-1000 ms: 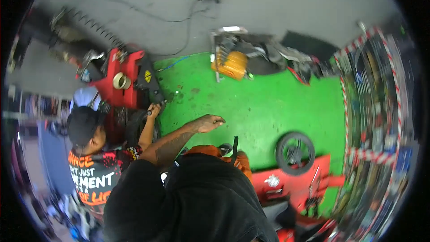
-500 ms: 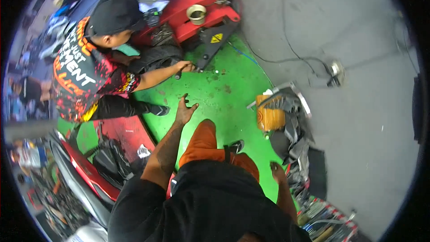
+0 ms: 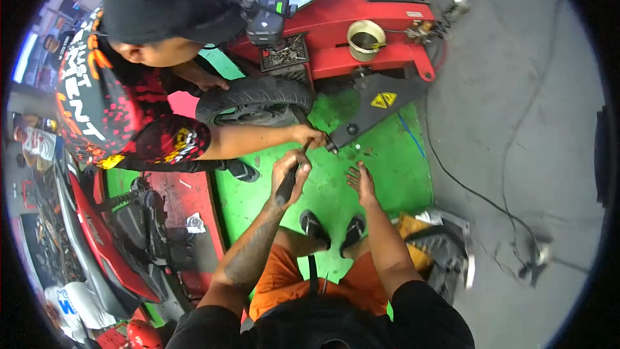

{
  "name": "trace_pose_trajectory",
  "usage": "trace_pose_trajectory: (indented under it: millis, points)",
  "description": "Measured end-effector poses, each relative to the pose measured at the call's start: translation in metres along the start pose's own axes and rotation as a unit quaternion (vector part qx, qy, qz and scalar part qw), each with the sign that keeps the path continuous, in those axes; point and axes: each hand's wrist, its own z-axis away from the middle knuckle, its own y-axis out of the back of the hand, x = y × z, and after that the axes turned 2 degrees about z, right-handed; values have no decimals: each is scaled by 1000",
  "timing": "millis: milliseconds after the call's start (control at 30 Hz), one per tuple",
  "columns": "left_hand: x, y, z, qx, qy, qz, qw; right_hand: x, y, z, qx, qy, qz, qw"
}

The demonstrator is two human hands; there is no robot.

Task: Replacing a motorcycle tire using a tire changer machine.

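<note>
A glossy green painted floor (image 3: 332, 187) spreads beneath both sets of fingers. Behind and left of the left fingers stands a red-and-silver motorcycle (image 3: 106, 239); nearer those fingers, also to their left, lies a low red metal platform (image 3: 201, 194). Ahead of both sets of fingers is a large red metal machine (image 3: 387, 14). A co-worker in a black cap and a red, black and white printed shirt (image 3: 132, 106) leans in from ahead and left of the left fingers. Just past those fingers, slightly left, a black rubber tyre (image 3: 255, 95) stands near the machine. A dark grey metal arm with a yellow warning sticker (image 3: 371, 113) reaches in ahead of the right fingers.

The person's right hand (image 3: 362, 183) is empty, its fingers spread and apart from everything. The left hand (image 3: 293, 176) has its fingers wrapped around a slim black-handled tool (image 3: 285, 189), held across the palm. The co-worker's bare hand (image 3: 311, 136) is just ahead of the left fingers; whether the tool's far end touches it cannot be told. Well beyond the right fingers, a round cream-coloured tub (image 3: 363, 56) rests on the machine, and a shallow black tray of small metal parts (image 3: 284, 66) lies well beyond the left fingers.
</note>
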Motion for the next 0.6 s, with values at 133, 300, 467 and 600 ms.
trace_pose_trajectory:
  millis: [133,300,467,600]
  points:
    - [-44,-35,-20,23,-158,112,981,5,-37,-134,51,154,-204,966]
    - [-69,-35,-9,149,-197,195,949,15,-113,-153,-68,260,-446,854]
    - [-87,-57,-19,135,-168,278,936,21,-105,-164,5,228,-458,859]
    - [-83,-52,-23,96,-161,233,954,29,-103,-170,16,248,-463,851]
